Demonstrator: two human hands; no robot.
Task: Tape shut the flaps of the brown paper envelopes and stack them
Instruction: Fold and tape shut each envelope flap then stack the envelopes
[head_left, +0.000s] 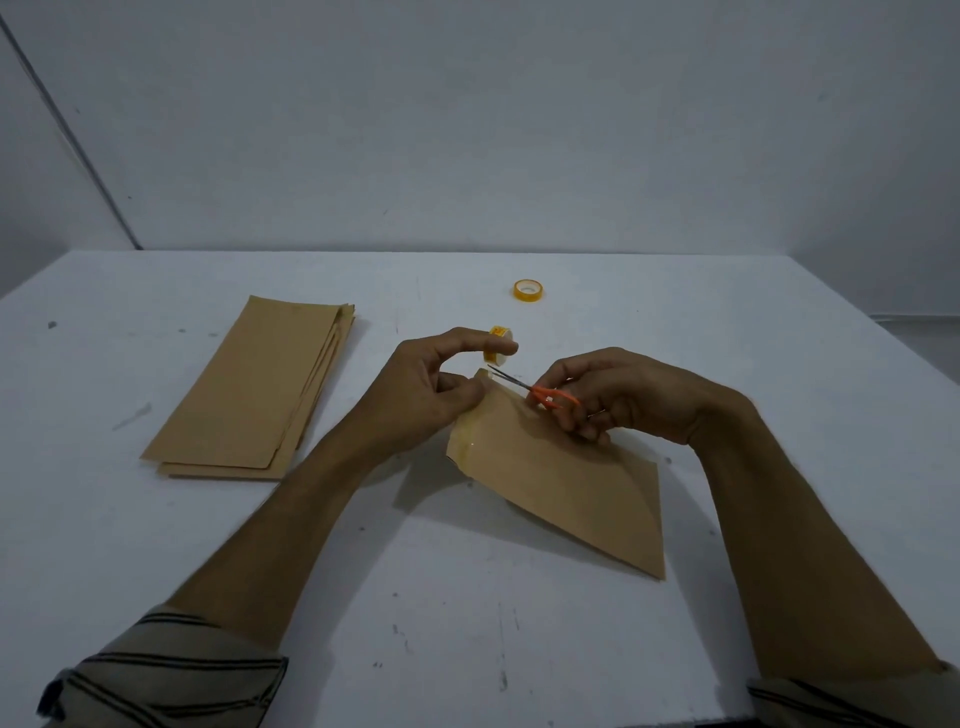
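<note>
Two hands meet over one brown envelope (561, 478) at the table's (467, 649) middle. My left hand (431, 384) pinches its taped flap end, with a tape roll (500, 347) around the forefinger. My right hand (613, 395) grips orange scissors (540, 391), blades at the tape. Stacked envelopes (249, 384) lie far left.

The white, scuffed tabletop (467, 649) carries a stack of brown envelopes (249, 389) at left and a yellow tape roll (528, 290) farther back.
</note>
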